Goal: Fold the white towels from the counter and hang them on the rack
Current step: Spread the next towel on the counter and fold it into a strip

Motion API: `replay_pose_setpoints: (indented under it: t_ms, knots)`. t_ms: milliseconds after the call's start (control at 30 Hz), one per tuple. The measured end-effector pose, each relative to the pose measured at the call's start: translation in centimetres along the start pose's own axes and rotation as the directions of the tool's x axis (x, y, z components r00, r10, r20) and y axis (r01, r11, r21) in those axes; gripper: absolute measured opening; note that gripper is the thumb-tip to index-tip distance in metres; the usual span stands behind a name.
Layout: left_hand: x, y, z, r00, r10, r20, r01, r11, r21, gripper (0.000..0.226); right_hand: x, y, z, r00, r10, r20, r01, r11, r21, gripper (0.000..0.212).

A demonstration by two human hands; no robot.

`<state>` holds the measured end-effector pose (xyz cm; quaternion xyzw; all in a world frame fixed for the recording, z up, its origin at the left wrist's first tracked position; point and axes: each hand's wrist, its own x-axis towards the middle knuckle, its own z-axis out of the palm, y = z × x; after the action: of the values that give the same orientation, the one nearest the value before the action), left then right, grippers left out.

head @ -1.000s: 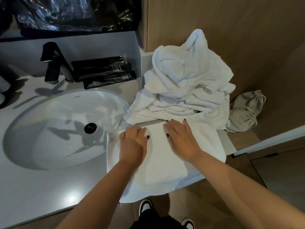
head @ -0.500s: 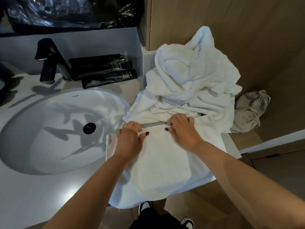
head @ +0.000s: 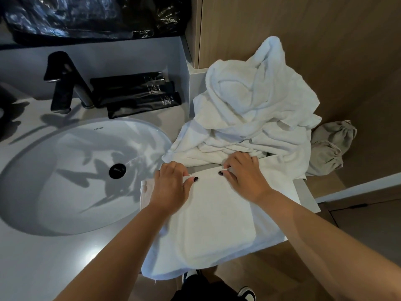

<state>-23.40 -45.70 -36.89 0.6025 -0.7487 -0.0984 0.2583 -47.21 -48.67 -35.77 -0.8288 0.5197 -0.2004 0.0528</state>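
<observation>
Near you, the towel (head: pixel 208 227) lies flat on the counter (head: pixel 65 257), its near edge hanging off the front, an inner layer already folded on top. Your left hand (head: pixel 171 187) and right hand (head: pixel 245 177) both pinch its far edge, fingers curled over the hem, thumbs on top, hands just apart. Both grips look closed on cloth, nothing else held. Judging the step as the next fold: lift both pinches together, level, and bring the far edge straight toward you so it meets the near edge square. Keep tension between the hands so the hem between them doesn't sag. Left of your left grip the corner sits near the sink (head: pixel 82 174); don't let it dip in. Just beyond your right grip the pile (head: pixel 256 109) of unfolded towels touches the hem, so lift clear before pulling or you'll drag it. Rack not in view.
</observation>
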Motion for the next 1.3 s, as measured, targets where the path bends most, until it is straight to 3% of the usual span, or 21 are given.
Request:
replay_pose_setpoints:
  t_ms: [233, 367, 467, 567, 667, 800, 967, 1167, 1300]
  knots:
    - [-1.0, -1.5, 0.3, 0.980, 0.193, -0.042, -0.194, 0.980, -0.034, 0.024, -0.1, 0.9, -1.2, 0.989, -0.139, 0.052, 0.146, 0.971, -0.191, 0.025]
    - [-1.2, -0.9, -0.5, 0.961, 0.258, -0.095, -0.254, 0.965, 0.060, 0.035, -0.3, 1.5, -1.4, 0.974, -0.227, 0.001, 0.222, 0.954, -0.201, 0.023]
    - [-1.2, -0.7, -1.4, 0.965, 0.253, -0.072, -0.250, 0.967, 0.046, 0.042, -0.5, 2.3, -2.1, 0.954, -0.297, -0.039, 0.287, 0.945, -0.156, 0.034]
    - [-1.1, -0.8, -2.6, 0.953, 0.298, -0.047, -0.295, 0.953, 0.061, 0.048, -1.2, 3.3, -3.4, 0.955, -0.293, -0.054, 0.283, 0.948, -0.148, 0.055]
    - [-1.2, -1.0, -3.5, 0.940, 0.340, -0.010, -0.338, 0.938, 0.077, 0.058, -2.2, 4.5, -4.5, 0.946, -0.322, -0.046, 0.309, 0.934, -0.180, 0.061]
    - [-1.7, -1.0, -4.2, 0.910, 0.410, -0.065, -0.392, 0.900, 0.189, 0.061, -3.2, 4.7, -5.7, 0.968, -0.250, -0.024, 0.243, 0.957, -0.159, 0.069]
    - [-2.4, 1.4, -7.0, 0.926, 0.372, -0.063, -0.341, 0.897, 0.280, 0.073, -4.1, 3.5, -8.4, 0.958, -0.267, -0.104, 0.242, 0.949, -0.202, 0.067]
    - [-4.0, 5.1, -10.5, 0.895, 0.445, -0.004, -0.421, 0.850, 0.316, 0.062, -5.5, 2.8, -13.2, 0.893, -0.383, -0.238, 0.296, 0.896, -0.331, 0.046]
    - [-4.8, 7.2, -11.5, 0.884, 0.467, 0.006, -0.439, 0.826, 0.353, 0.071, -6.2, 2.9, -15.7, 0.846, -0.449, -0.288, 0.333, 0.866, -0.373, 0.041]
